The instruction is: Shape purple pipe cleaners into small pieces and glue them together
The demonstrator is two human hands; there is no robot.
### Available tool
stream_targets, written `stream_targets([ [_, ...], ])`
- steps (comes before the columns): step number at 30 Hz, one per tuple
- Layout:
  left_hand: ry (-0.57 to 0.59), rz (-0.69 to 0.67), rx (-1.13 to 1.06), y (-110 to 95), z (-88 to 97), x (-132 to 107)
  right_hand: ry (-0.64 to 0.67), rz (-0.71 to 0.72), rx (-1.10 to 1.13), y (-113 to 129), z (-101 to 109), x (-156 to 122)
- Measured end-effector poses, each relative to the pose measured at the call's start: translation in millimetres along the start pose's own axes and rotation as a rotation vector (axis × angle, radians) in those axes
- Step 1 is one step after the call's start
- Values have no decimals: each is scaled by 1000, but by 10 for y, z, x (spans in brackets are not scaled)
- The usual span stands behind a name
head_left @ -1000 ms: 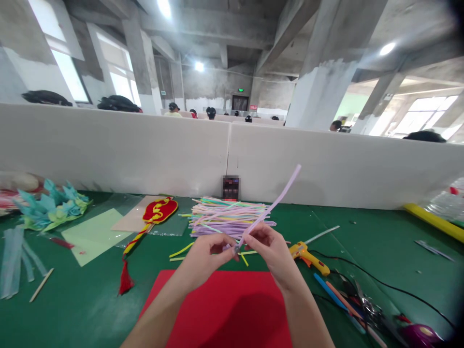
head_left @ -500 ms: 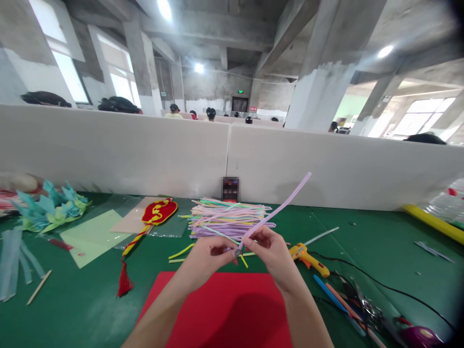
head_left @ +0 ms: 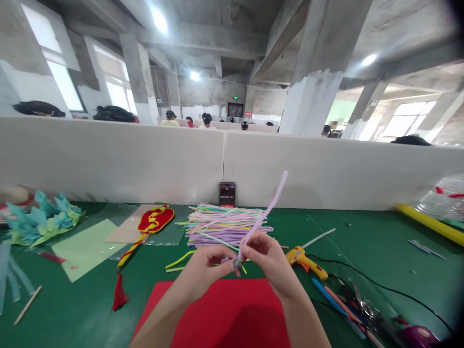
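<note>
Both my hands meet above the far edge of a red felt sheet (head_left: 232, 314). My left hand (head_left: 203, 273) pinches the lower end of a lilac pipe cleaner (head_left: 266, 212), and my right hand (head_left: 268, 263) grips the same stem just above it. The stem slants up and to the right, its free end in front of the white partition. Behind my hands lies a pile of pastel pipe cleaners (head_left: 226, 224) on the green table (head_left: 362, 251).
A yellow glue gun (head_left: 306, 261) with a black cord lies right of my hands, with pens and scissors (head_left: 358, 304) nearer the front right. At the left are a red and yellow tasselled ornament (head_left: 145, 232), a pale green sheet (head_left: 85, 246) and teal paper flowers (head_left: 43, 217). A white partition (head_left: 145, 159) closes the back.
The free end of the lilac pipe cleaner has swung more upright and to the left. My hands stay together on its lower end, and the view has tilted slightly.
</note>
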State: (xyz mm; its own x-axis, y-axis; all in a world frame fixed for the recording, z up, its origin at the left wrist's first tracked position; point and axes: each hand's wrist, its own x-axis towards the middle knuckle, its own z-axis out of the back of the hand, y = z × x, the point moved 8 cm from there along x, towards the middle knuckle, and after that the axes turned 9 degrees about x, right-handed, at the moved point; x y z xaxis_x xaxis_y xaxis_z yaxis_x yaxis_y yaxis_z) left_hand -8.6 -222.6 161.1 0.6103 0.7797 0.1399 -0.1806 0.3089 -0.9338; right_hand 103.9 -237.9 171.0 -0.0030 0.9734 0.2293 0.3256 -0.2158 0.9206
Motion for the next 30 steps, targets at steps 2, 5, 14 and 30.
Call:
stream_targets([
  [2,0,11,-12,17,-14,2,3,4,6,4,5,-5],
  [5,3,24,2,32,-29,3,6,1,13,8,3,-13],
  [14,-10,-10,45,-63,-14,-12,7,29,-25,4,36,-13],
  [30,-233,-97,-42,-123,250,-73,135,-45,240,-38,-82,-106],
])
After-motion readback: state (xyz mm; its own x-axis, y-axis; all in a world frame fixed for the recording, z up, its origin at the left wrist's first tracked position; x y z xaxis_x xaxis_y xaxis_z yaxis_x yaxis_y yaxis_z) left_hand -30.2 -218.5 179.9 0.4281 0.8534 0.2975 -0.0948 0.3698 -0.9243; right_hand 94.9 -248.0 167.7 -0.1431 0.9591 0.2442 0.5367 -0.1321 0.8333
